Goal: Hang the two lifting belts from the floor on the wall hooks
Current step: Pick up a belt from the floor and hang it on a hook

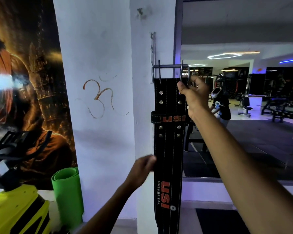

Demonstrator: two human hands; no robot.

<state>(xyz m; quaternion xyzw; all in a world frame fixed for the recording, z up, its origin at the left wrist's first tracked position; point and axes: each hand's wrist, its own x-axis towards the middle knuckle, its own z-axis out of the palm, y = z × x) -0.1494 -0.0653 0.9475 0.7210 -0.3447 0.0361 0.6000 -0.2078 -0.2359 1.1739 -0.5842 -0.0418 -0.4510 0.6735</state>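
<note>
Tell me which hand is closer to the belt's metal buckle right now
Right. The right hand grips the buckle at its right end, at the top of the belt. The left hand is far below, touching the belt's left edge.

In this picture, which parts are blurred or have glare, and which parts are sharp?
Head view: the black lifting belt and its metal buckle are fairly sharp; the left hand at the belt's edge is motion-blurred; the right hand at the buckle is clearer. A bright glare streak washes out the poster at far left. The wide lens bends the white pillar.
</note>
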